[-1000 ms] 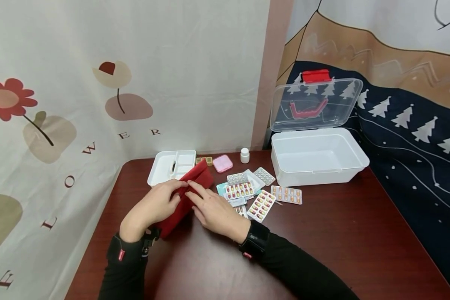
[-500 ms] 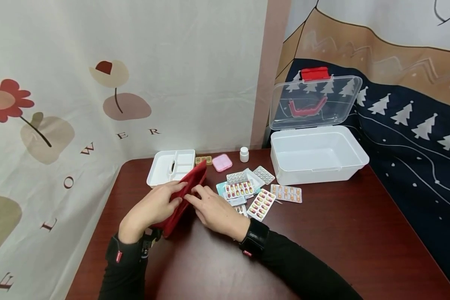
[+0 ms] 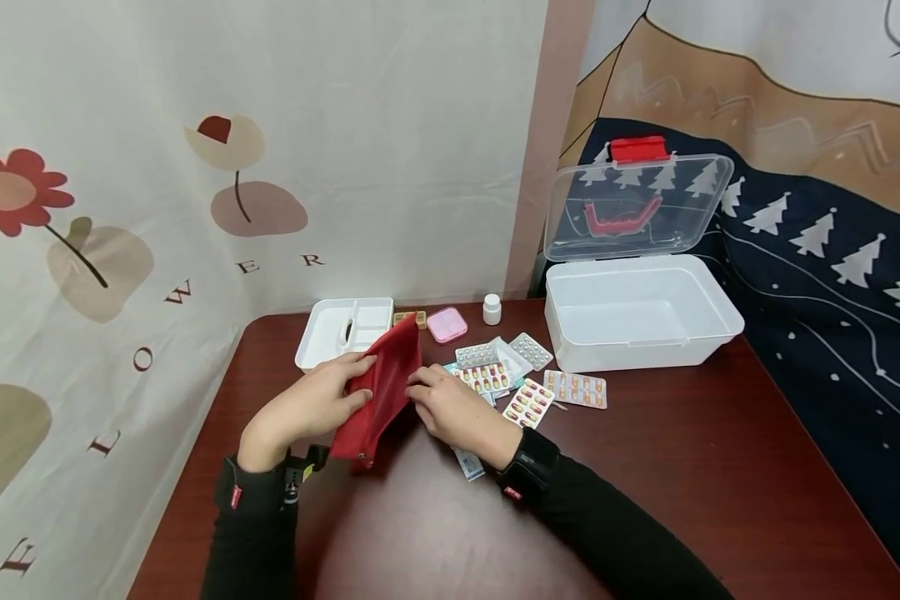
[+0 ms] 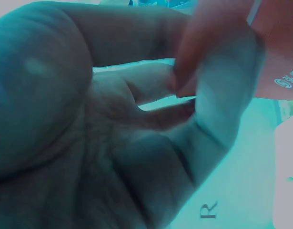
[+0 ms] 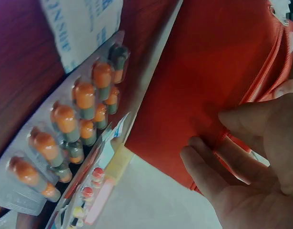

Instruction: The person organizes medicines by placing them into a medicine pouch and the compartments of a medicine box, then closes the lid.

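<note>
Left hand [image 3: 309, 410] pinches the red pouch [image 3: 390, 377], tilted over the worktop [image 3: 645, 483]. Right hand [image 3: 461, 415] part-curled at its side; I can't tell whether it grips. Blister packs [image 3: 528, 403] lie close under that arm: a sideways tug could scatter them, I judge.

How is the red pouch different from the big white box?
The red pouch is smaller and looks floppy, while the white box is bigger and stiff-looking. The pouch has a zipper; the box has a see-through lid. The left hand holds the pouch; the box sits on the table. Both have red: the box's latch is red.
</note>
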{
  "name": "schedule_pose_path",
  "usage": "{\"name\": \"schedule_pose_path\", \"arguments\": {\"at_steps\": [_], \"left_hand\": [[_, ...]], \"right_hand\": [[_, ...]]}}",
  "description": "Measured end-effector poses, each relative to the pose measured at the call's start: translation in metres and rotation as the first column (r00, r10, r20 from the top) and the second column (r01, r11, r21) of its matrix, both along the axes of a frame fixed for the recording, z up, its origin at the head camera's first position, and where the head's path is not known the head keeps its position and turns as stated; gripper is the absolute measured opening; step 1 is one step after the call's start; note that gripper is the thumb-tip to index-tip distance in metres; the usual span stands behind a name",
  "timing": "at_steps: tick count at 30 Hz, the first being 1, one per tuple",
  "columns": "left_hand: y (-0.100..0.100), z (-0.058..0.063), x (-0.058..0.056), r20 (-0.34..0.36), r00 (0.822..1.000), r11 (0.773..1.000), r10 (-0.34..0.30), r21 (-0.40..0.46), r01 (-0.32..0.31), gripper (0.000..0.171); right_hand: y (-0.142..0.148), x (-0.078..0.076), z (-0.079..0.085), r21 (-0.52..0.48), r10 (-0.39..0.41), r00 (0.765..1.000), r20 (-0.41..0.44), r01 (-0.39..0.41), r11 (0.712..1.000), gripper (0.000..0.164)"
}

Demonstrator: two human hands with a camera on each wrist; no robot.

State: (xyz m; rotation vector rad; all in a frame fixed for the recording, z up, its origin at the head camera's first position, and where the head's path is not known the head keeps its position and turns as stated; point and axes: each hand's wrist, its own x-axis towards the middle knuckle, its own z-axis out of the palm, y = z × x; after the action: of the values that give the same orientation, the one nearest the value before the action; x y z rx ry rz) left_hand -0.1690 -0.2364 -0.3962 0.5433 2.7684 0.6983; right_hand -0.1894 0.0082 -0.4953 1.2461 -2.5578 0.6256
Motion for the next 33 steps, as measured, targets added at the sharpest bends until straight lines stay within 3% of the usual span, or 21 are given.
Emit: {"name": "schedule_pose_path", "arguments": {"at_steps": [4, 7, 16, 25, 29, 33], "left_hand": [[-0.003, -0.003, -0.004, 0.033, 0.999, 0.999, -0.009, 0.032, 0.008, 0.060], [-0.001, -0.003, -0.004, 0.004, 1.000, 0.999, -0.004, 0.035, 0.004, 0.059], [0.008, -0.001, -0.001, -0.084, 0.992, 0.995, 0.090, -0.035, -0.093, 0.054], [0.014, -0.003, 0.000, -0.136, 0.988, 0.995, 0.078, -0.051, -0.086, 0.050], [0.016, -0.001, -0.002, -0.149, 0.988, 0.994, 0.039, -0.095, -0.054, 0.049], [0.015, 0.001, -0.002, -0.158, 0.987, 0.994, 0.025, -0.105, -0.042, 0.051]], "right_hand": [[0.004, -0.004, 0.000, -0.009, 0.004, 1.000, 0.025, -0.004, 1.000, 0.022], [0.007, -0.006, 0.002, -0.020, 0.003, 1.000, 0.029, -0.003, 1.000, 0.022], [0.019, -0.014, 0.008, 0.004, -0.053, 0.998, 0.037, 0.053, 0.999, 0.020], [0.030, -0.015, 0.007, 0.126, 0.001, 0.998, 0.064, -0.009, 0.992, 0.021], [0.038, -0.015, 0.012, 0.101, 0.043, 0.997, 0.064, -0.050, 0.994, 0.024], [0.055, -0.015, 0.025, 0.035, -0.053, 0.995, 0.088, 0.050, 0.998, 0.025]]}}
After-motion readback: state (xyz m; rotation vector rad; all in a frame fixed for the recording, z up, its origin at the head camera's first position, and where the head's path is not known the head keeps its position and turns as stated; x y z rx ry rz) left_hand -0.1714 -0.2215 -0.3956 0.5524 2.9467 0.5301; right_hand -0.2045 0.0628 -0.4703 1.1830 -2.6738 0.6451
